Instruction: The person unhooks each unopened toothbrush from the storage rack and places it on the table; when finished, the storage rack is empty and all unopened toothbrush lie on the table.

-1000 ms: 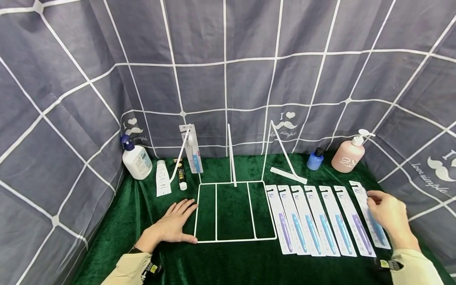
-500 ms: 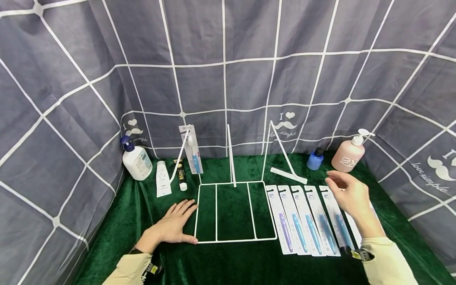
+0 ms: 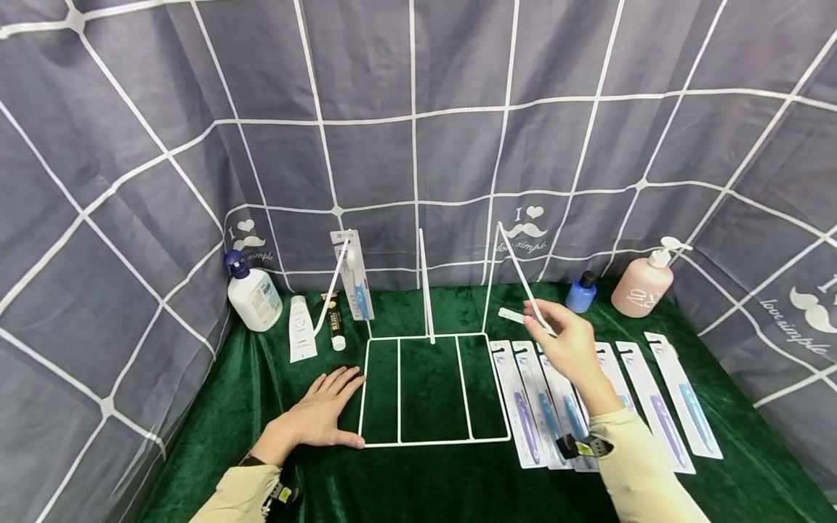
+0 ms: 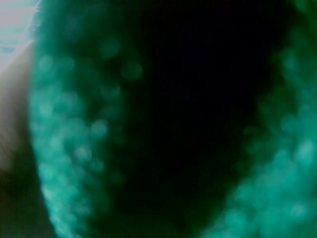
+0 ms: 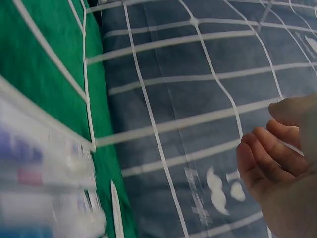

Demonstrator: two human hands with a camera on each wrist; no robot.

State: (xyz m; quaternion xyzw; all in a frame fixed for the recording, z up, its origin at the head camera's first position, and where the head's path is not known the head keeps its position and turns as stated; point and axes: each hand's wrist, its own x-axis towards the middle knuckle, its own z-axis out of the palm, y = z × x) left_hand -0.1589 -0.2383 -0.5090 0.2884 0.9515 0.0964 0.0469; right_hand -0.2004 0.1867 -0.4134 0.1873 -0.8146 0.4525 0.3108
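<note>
My left hand rests flat on the green cloth, fingers spread, thumb and fingertips at the left side of a white wire rack. The left wrist view shows mostly blurred green cloth. My right hand is over the upper ends of several packaged toothbrushes, beside the rack's right prong. In the right wrist view its fingers are softly bent, holding nothing. The packs lie in a row right of the rack: a purple toothbrush nearest it, a blue toothbrush at the far end. Another packaged toothbrush hangs on the left prong.
Behind on the left stand a white pump bottle, a white tube and a black tube. A blue bottle and a pink pump bottle are at the back right. A grey curtain encloses the cloth.
My right hand has moved left along the row, from the far-right toothbrush pack to beside the rack's right prong. The left hand stays in place.
</note>
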